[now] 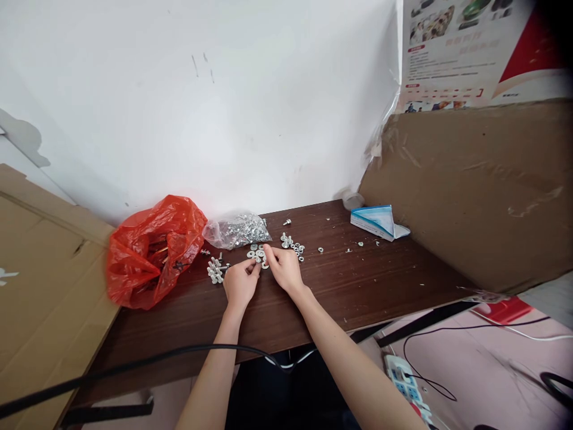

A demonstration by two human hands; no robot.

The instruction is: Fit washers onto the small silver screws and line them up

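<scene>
Working at the dark wooden table (340, 298), both hands met over loose washers (256, 252): left hand (240, 282) pinched narrow on what looked like a small bolt (258, 267), right hand (283, 267) with fingertips closed on a washer beside it. Assembled bolts (215, 272) lay few at left; a clear bag of hardware (236, 230), nuts (296, 247) and a red plastic bag (150, 251) suggested most remained.

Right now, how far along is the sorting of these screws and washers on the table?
A small row of bolts already lies grouped beside the left hand. In hand: both the left and right hand pinch among the loose washers; what exactly they hold is too small to tell. Left: a scatter of nuts and a clear bag that looks well filled with hardware.
</scene>
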